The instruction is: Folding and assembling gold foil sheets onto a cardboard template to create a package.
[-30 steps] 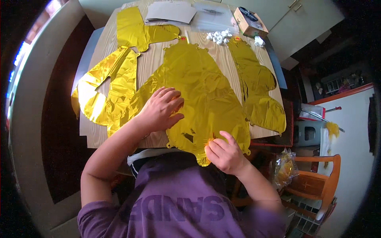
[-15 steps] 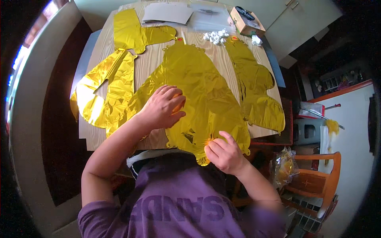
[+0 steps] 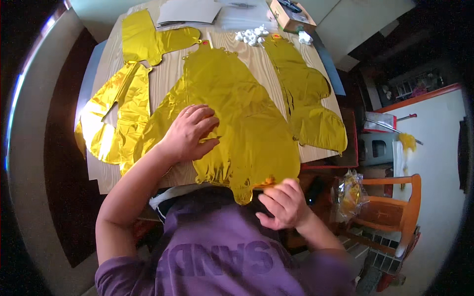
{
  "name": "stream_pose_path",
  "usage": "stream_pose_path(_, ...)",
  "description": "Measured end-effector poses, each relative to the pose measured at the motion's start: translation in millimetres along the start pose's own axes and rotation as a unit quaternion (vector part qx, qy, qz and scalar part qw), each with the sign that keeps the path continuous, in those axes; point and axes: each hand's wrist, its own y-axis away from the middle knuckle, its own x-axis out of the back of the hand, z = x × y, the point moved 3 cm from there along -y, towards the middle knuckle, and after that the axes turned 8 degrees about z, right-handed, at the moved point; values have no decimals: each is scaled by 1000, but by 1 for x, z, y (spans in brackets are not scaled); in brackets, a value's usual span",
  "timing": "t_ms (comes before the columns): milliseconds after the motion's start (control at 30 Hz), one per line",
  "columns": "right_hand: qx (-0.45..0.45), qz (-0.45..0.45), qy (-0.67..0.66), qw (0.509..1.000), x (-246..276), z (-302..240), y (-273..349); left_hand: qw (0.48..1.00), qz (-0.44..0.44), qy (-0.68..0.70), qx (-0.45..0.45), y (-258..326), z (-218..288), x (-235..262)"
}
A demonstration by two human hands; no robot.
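Note:
A large gold foil balloon (image 3: pixel 232 108), flat and uninflated, covers the middle of the table and reaches its near edge. My left hand (image 3: pixel 192 130) rests on its left part, fingers bent with the tips on the foil and the thumb apart, gripping nothing visible. Over the balloon's lower right edge, my right hand (image 3: pixel 285 202) has loosely curled fingers, slightly blurred, with the thumb apart; I see nothing held in it. Orange reflections of the fingers show in the shiny foil. The balloon's small rounded tab (image 3: pixel 242 195) hangs past the table edge near my body.
More flat gold foil balloons lie around: one at the far left (image 3: pixel 140 39), one at the near left (image 3: pixel 121 113), one on the right (image 3: pixel 306 93). Behind are grey sheets (image 3: pixel 190 11), crumpled white pieces (image 3: pixel 253 35) and an open box (image 3: pixel 294 17). A wooden chair (image 3: pixel 390 207) stands right.
My right hand has come off the foil, moving down toward the near edge. My left hand stays on the balloon. The whole view has shifted a little, so the table appears further left.

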Motion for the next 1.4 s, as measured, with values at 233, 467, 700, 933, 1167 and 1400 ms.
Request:
stream_pose_path(233,-580,76,-281,760,-46,4,91,1000,0,-9,2,-1,2,-2)
stream_pose_path(467,-633,250,-361,638,-47,11,45,997,-67,-45,11,-4,4,2)
stream_pose_path(700,-558,218,-147,787,-35,4,20,996,-77,-47,10,-2,5,1)
stream_pose_path(933,-239,82,132,959,-42,-23,-47,997,-59,-42,-1,1,2,-1)
stream_pose_path(1167,-162,19,14,987,-63,-22,-52,995,-73,-62,-12,7,-8,-5)
stream_pose_path(1400,-163,59,38,984,-45,41,-19,995,-72,-64,5,8,-6,-5)
